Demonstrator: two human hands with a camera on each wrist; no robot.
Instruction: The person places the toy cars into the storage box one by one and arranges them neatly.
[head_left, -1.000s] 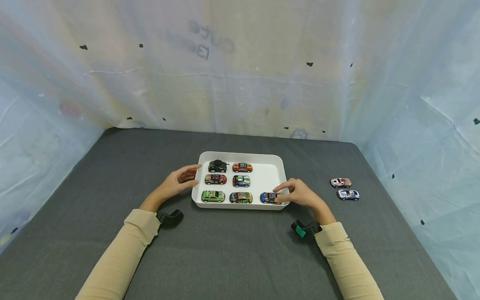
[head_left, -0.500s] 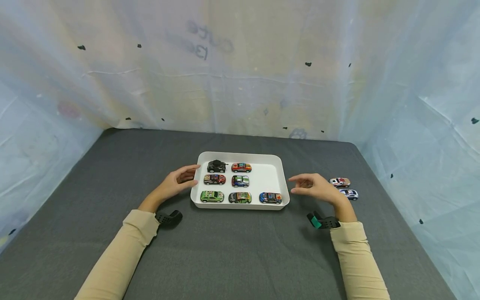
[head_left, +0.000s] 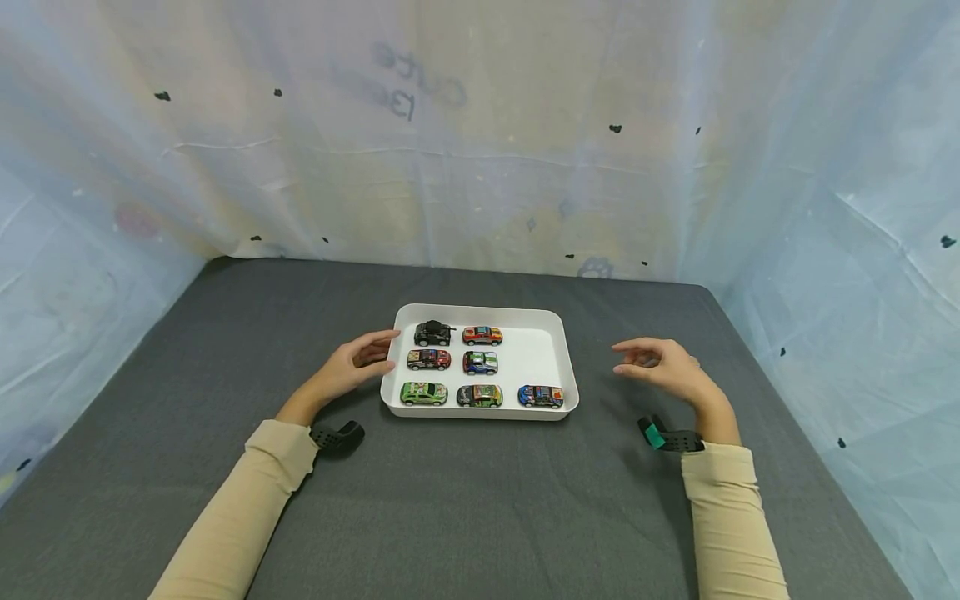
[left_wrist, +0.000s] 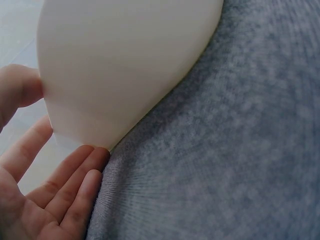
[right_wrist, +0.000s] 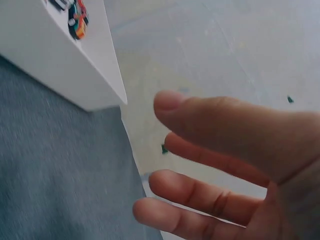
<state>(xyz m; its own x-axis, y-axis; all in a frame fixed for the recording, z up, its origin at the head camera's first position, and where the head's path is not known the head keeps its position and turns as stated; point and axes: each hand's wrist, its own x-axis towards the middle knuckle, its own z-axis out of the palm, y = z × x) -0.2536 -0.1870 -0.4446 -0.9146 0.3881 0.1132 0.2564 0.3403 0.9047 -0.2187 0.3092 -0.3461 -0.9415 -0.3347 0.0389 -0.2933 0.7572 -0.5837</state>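
Note:
My left hand (head_left: 352, 362) rests with its fingertips and thumb at the left side of a white tray (head_left: 536, 315); the left wrist view shows its fairly straight fingers against the tray's wall (left_wrist: 120, 60). Inside the tray stand several toy cars in rows, among them a black one with a roof piece (head_left: 432, 333), a green car (head_left: 423, 393) and, alone at the front right, a blue car (head_left: 541, 396). To the right of the tray hovers my right hand (head_left: 667, 367), fingers loosely bent and nothing between them. The right wrist view shows its thumb (right_wrist: 215, 120) apart from the fingers.
A grey cloth covers the table (head_left: 450, 500). Pale plastic sheeting (head_left: 480, 150) hangs along the back and both sides. Each wrist wears a black strap-like mount, the right one with a green patch (head_left: 655, 436).
My right hand has let go of the blue car and moved right, out of the tray. It now hides the two toy cars lying on the cloth there. My left hand stays put.

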